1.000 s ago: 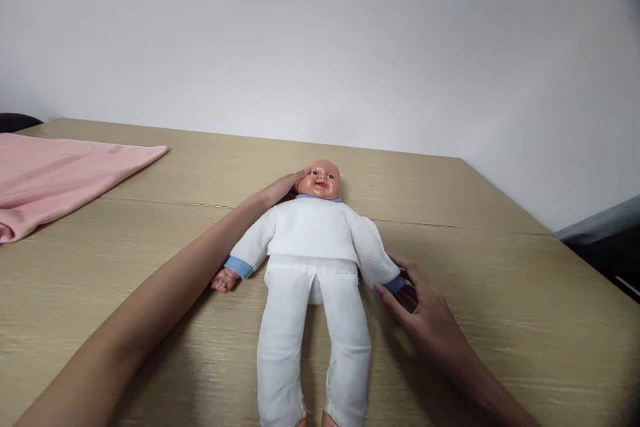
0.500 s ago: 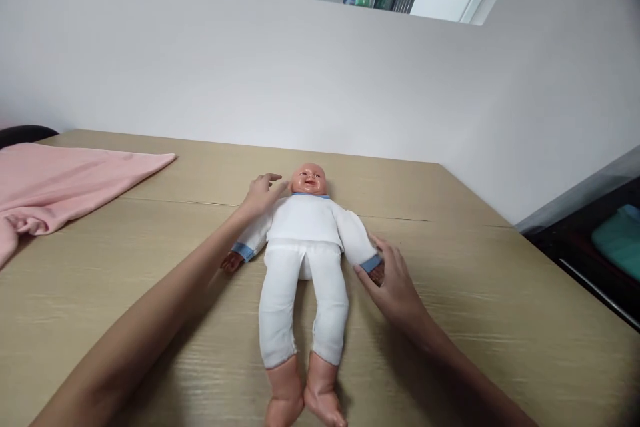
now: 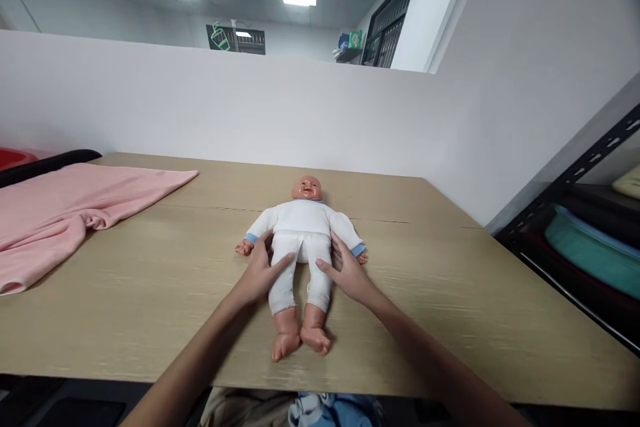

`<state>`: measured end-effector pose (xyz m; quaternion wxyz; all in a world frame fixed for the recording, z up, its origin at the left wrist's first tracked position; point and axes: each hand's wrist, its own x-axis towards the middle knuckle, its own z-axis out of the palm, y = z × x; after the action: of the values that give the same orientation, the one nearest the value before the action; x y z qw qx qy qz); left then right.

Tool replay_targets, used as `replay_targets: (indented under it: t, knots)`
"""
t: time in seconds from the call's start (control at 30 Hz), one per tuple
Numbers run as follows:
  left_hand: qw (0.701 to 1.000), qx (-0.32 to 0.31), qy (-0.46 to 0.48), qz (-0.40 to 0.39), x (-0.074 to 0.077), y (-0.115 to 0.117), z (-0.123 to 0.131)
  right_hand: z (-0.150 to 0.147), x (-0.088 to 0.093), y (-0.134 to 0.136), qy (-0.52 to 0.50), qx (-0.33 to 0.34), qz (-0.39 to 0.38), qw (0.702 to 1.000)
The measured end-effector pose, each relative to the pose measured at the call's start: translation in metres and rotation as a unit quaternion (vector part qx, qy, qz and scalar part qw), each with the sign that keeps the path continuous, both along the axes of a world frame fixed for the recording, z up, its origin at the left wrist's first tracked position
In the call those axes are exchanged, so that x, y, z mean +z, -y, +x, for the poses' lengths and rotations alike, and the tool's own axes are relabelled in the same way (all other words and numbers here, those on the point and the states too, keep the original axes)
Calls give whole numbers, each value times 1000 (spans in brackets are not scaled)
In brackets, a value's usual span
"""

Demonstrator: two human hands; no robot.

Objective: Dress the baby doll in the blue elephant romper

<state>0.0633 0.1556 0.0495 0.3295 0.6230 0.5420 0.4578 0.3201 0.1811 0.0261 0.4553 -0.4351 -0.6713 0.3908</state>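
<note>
A bald baby doll (image 3: 306, 219) in a white top and white trousers lies on its back, head toward the wall and bare feet toward me. Its cuffs and collar are blue. My left hand (image 3: 261, 269) clasps one hip, thumb across the thigh and fingers along the outer side. On the other hip, my right hand (image 3: 349, 271) does the same, its thumb on the trouser leg. The fingertips of both hands are partly hidden against the doll's sides. Both doll arms are spread outward on the table.
The wooden table (image 3: 150, 300) ends at a white wall (image 3: 240, 107). A pink cloth (image 3: 95, 203) is spread at the left, near a black bar (image 3: 65, 163). At the right, a black rack (image 3: 575, 180) holds green folded fabric (image 3: 590, 247).
Both hands have moved to the doll's hips, the left from beside its head, the right from its cuffed hand. The camera view has shifted, and the table's front edge now shows.
</note>
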Motion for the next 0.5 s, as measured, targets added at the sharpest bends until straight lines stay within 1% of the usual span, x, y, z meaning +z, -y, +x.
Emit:
replay_targets:
  t: [0.07,0.13,0.2,0.3,0.37,0.5]
  knots:
    - [998,-32,53,-25,-2,-1,1,0,-3,-2,-11,5,-20,1000]
    - [996,-35,83,-18,-2,-3,4,-2,-3,-1,-19,0,-27,999]
    - [994,-13,110,-5,-3,-5,8,-4,-2,1,-27,-16,-23,999]
    - [990,26,137,-25,-5,-9,10,-6,0,5,-36,-44,-11,998]
    - [988,34,141,-44,-5,-12,7,-7,1,7,-41,-59,-6,997]
    - [992,-2,107,-62,1,-21,-4,-7,-1,4,-59,-87,-14,994]
